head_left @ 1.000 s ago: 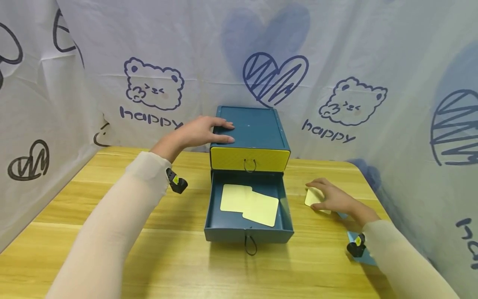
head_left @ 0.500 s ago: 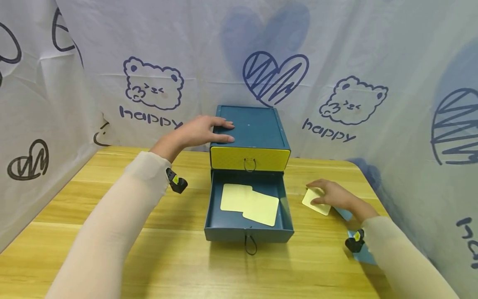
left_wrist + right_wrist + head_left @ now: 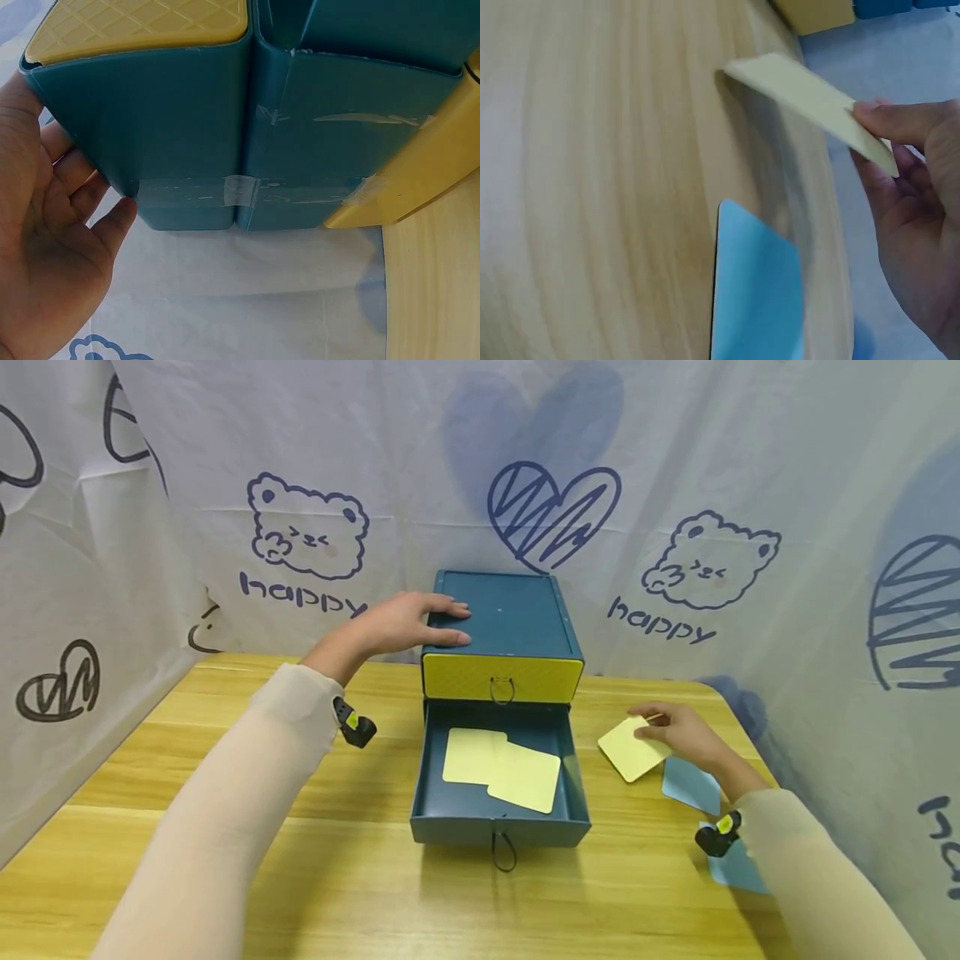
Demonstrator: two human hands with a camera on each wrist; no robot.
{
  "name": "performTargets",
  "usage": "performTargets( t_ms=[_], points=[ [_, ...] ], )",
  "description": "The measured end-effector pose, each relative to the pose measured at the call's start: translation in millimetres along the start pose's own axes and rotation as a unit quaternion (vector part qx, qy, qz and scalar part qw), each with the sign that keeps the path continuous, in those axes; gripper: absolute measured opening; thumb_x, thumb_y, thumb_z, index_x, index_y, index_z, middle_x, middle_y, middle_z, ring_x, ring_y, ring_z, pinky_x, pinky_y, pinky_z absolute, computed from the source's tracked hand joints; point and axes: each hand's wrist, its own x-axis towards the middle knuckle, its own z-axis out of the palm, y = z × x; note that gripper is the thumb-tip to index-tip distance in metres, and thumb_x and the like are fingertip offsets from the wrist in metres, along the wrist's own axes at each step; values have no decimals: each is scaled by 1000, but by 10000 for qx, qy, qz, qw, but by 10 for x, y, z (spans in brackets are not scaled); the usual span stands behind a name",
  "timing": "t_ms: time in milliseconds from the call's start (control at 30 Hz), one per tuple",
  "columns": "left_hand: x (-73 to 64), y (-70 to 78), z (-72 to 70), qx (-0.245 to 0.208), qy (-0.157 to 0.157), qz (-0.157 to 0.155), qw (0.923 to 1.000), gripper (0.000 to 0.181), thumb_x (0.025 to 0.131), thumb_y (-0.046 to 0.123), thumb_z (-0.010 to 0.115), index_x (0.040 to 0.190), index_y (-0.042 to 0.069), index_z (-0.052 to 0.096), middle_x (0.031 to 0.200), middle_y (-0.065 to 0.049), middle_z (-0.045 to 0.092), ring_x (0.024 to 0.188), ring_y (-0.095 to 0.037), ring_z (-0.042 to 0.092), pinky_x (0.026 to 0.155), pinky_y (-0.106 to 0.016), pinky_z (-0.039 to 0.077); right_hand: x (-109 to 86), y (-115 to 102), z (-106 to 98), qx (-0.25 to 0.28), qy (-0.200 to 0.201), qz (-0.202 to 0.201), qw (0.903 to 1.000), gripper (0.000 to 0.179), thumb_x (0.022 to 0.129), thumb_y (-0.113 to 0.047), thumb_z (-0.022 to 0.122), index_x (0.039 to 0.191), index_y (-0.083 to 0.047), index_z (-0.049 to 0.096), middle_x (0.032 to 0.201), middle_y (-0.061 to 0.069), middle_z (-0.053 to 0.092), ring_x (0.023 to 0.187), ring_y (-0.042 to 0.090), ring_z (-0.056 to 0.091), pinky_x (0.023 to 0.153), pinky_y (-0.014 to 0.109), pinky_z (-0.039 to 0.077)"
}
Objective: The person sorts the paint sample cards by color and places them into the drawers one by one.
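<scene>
My right hand pinches a yellow card by one corner, the thumb on its upper face. In the right wrist view that card slants, its far end low over the table. On the dark teal drawer box rests my left hand, at the left side of its top. The left wrist view shows those fingers along the box's edge. The lower drawer is pulled out, with two overlapping yellow cards lying flat inside. Above it the yellow-fronted drawer is closed.
Two blue cards lie on the wooden table at the right: one blue card beside my right hand, another blue card partly under the forearm. A printed white cloth hangs behind and at the sides. Clear tape crosses the box's side.
The right hand has drawn the yellow card up off the table, and more of its face shows. The blue card beside it has come into fuller view. My left hand stays put.
</scene>
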Motion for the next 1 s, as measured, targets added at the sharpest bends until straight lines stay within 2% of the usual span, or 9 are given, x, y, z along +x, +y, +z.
performTargets(
  t_ms=[100, 200, 400, 500, 600, 667, 733, 833, 1000],
  points=[
    [3, 5, 9, 13, 8, 17, 10000, 65, 89, 57, 63, 144, 25, 51, 156, 0, 34, 143, -25, 29, 113, -50, 29, -18, -69, -39, 337, 265, 177, 9989, 54, 94, -24, 69, 139, 0, 53, 139, 22, 50, 120, 37, 50, 80, 25, 50],
    [2, 5, 13, 0, -21, 44, 10000, 65, 89, 57, 63, 144, 24, 51, 156, 0, 34, 143, -26, 28, 113, -50, 29, -50, -148, -79, 631, 463, 224, 9967, 56, 92, -28, 70, 139, -1, 53, 140, 19, 50, 118, 32, 51, 82, 21, 48],
    [-10, 8, -8, 7, -58, 58, 10000, 65, 90, 55, 63, 145, 23, 50, 156, -1, 34, 143, -26, 28, 113, -51, 29, -162, -400, -97, 1357, 611, 51, 9888, 54, 88, -28, 75, 135, -5, 58, 138, 15, 51, 111, 14, 54, 84, 20, 50],
    [-6, 13, -17, 3, -89, 62, 9999, 64, 91, 54, 63, 145, 22, 50, 156, -1, 34, 143, -26, 28, 113, -50, 29, -242, -572, -67, 1976, 506, -103, 9789, 45, 88, -20, 75, 129, -8, 62, 132, 11, 55, 103, 13, 58, 79, 22, 54],
    [1, 21, -24, 8, -99, 75, 9999, 64, 91, 54, 63, 145, 22, 50, 156, -1, 34, 143, -26, 29, 113, -50, 29, -328, -762, -38, 2682, 284, -194, 9627, 34, 89, -9, 73, 122, -11, 66, 117, 9, 62, 87, 16, 65, 70, 27, 57],
    [3, 27, -27, 34, -110, 75, 9999, 64, 91, 54, 63, 145, 22, 50, 156, -2, 34, 142, -26, 30, 112, -50, 30, -386, -896, -15, 3007, 110, -220, 9534, 31, 90, -4, 70, 119, -11, 66, 107, 7, 63, 78, 18, 66, 66, 28, 57],
    [6, 22, -27, 45, -107, 78, 9999, 64, 91, 54, 63, 145, 22, 50, 155, -2, 35, 142, -26, 30, 112, -49, 30, -436, -1038, 19, 3150, -52, -279, 9487, 28, 90, -2, 69, 117, -11, 66, 101, 9, 64, 75, 19, 66, 64, 28, 57],
    [1, 10, -27, 61, -111, 65, 9999, 65, 91, 55, 62, 145, 23, 49, 155, -1, 35, 142, -25, 30, 113, -49, 30, -486, -1244, 105, 3024, -167, -393, 9522, 26, 91, -2, 68, 116, -9, 66, 99, 10, 63, 75, 19, 65, 63, 28, 57],
    [1, 12, -21, 29, -99, 76, 9999, 65, 90, 56, 62, 145, 23, 49, 156, -1, 34, 143, -25, 29, 113, -49, 29, -484, -1496, 308, 2639, -57, -345, 9639, 33, 90, -7, 71, 122, -2, 65, 103, 13, 65, 78, 22, 66, 65, 30, 58]
  ],
)
